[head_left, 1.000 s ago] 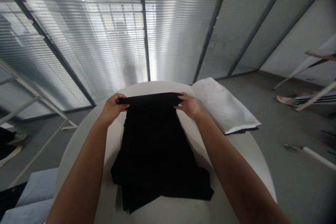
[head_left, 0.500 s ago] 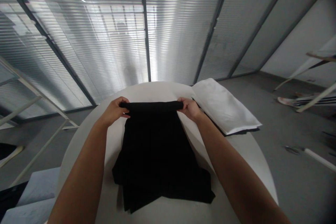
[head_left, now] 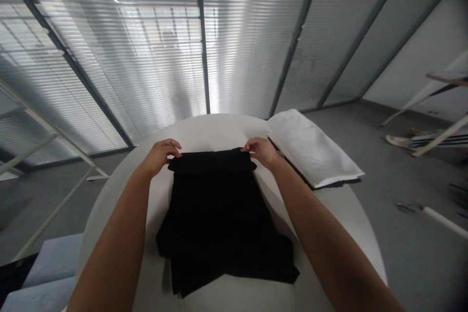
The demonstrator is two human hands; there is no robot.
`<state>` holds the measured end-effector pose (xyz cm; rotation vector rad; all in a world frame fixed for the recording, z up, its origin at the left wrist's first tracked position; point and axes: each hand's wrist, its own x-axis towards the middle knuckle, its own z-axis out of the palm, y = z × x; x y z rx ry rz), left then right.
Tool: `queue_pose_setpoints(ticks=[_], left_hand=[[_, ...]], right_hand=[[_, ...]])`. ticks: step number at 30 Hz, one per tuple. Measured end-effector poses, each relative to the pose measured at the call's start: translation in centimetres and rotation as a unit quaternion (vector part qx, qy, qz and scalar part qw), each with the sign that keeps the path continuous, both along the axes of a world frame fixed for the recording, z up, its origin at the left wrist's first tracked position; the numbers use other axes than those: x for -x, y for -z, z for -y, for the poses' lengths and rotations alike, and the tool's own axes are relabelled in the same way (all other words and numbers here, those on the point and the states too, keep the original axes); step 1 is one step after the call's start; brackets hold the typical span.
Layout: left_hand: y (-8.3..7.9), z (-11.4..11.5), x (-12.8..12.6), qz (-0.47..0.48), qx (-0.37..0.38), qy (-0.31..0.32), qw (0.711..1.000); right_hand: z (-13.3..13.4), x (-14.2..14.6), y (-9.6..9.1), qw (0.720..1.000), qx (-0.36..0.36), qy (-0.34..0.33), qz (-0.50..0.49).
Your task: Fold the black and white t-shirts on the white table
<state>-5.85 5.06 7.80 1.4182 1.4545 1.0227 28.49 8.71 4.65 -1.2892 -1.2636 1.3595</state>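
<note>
Now the far fold of the black garment, out on the round white table, lies flatter than a moment ago, so it looks nearly set, while the left hand and right hand touch its back edge, but I can't tell if they pinch.

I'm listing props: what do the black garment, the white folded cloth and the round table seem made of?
Black garment: soft matte fabric, perhaps cotton; it folds flat without shine.
White folded cloth: smooth matte fabric, fibre unclear; gentle creases show.
Round table: perhaps laminate or plastic; its pale top looks smooth.
</note>
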Motion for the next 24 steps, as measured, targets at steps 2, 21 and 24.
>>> queue_pose_setpoints(ticks=[2,21,24], left_hand=[[0.1,0.0,0.0,-0.035,0.039,0.025,0.998],[0.7,0.1,-1.3,-0.158,0.147,-0.035,0.976],[0.4,0.5,-1.4,-0.13,0.189,-0.005,0.973]], right_hand=[[0.0,0.3,0.0,0.999,0.031,0.017,0.013],[-0.4,1.1,0.5,0.879,0.033,-0.047,0.473],[-0.4,1.1,0.7,0.877,0.044,-0.068,0.474]])
